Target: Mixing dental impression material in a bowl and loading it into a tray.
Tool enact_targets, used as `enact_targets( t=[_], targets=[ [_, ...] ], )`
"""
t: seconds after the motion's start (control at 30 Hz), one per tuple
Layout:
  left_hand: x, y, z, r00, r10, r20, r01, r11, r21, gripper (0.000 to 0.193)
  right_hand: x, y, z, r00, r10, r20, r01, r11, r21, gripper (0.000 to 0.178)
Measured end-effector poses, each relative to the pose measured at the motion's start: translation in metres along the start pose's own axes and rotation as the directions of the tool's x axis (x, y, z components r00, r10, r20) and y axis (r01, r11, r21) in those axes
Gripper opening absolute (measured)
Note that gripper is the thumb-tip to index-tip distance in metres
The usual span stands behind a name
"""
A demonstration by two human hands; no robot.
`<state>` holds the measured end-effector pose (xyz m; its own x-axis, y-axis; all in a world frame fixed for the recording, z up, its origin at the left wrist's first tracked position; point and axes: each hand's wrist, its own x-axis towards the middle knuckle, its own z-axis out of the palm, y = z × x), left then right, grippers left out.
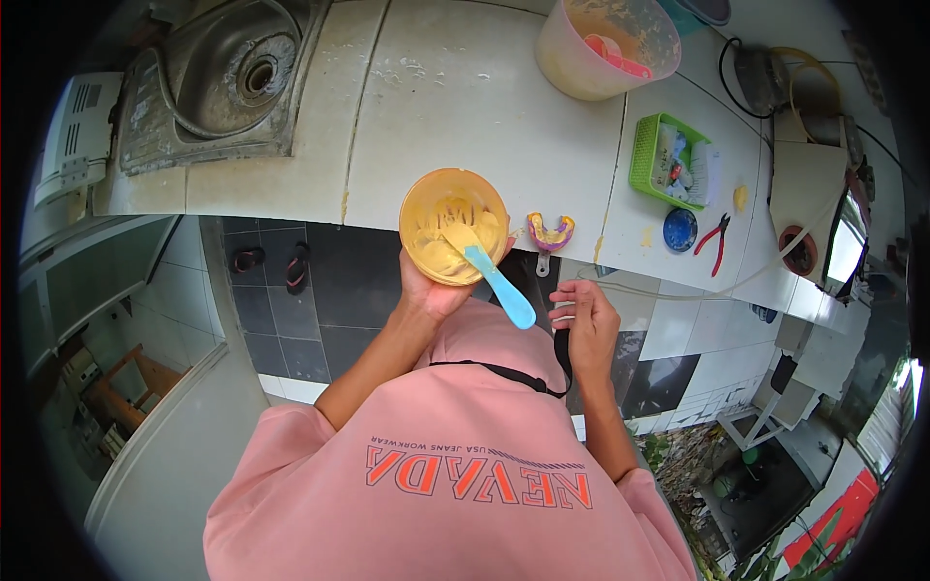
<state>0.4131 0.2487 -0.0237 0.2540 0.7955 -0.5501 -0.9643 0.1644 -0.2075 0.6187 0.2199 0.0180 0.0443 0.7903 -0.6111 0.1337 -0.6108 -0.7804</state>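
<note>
My left hand [433, 294] is closed around the underside of an orange-yellow mixing bowl [415, 215], just in front of the counter edge. Pale yellow paste [438, 256] coats its inside. A spatula with a light blue handle [501, 288] leans in the bowl, its cream blade in the paste and its handle sticking out over the rim towards me. My right hand [589, 315] hovers to the right of the handle, fingers loosely bent and apart, not touching it. A black strap [563, 360] runs up beside that hand. On the counter edge sits a dental impression tray [550, 232] with purple and yellow material.
A metal sink [208, 82] is at the far left. Towards the back right stand a translucent bucket [605, 58] and a green basket [641, 160] of small items. Nearer are a blue round dish [680, 230], red-handled pliers [714, 247] and a machine [809, 208] with a hose.
</note>
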Motion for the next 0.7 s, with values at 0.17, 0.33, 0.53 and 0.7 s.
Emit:
enact_targets(
  t=[0.17, 0.33, 0.53, 0.7],
  targets=[
    [0.009, 0.013, 0.005, 1.0, -0.015, -0.021, 0.015, 1.0, 0.011, 0.065, 0.061, 0.067, 0.011, 0.991, 0.117, -0.069, -0.115, 0.993, 0.034, 0.028],
    [0.004, 0.019, 0.012, 1.0, -0.02, -0.011, 0.02, 1.0, 0.008, 0.061, 0.068, 0.072, 0.022, 0.997, 0.075, -0.019, -0.07, 0.976, 0.207, 0.024],
    [0.009, 0.022, 0.015, 0.999, -0.04, -0.026, 0.042, 0.995, 0.089, 0.059, 0.067, 0.075, 0.024, 0.992, 0.09, -0.086, -0.063, 0.959, 0.277, 0.023],
    [0.034, 0.024, 0.009, 0.996, -0.076, -0.047, 0.079, 0.996, 0.049, 0.056, 0.052, 0.077, 0.019, 0.966, 0.201, -0.163, -0.132, 0.926, 0.355, 0.028]
  ],
)
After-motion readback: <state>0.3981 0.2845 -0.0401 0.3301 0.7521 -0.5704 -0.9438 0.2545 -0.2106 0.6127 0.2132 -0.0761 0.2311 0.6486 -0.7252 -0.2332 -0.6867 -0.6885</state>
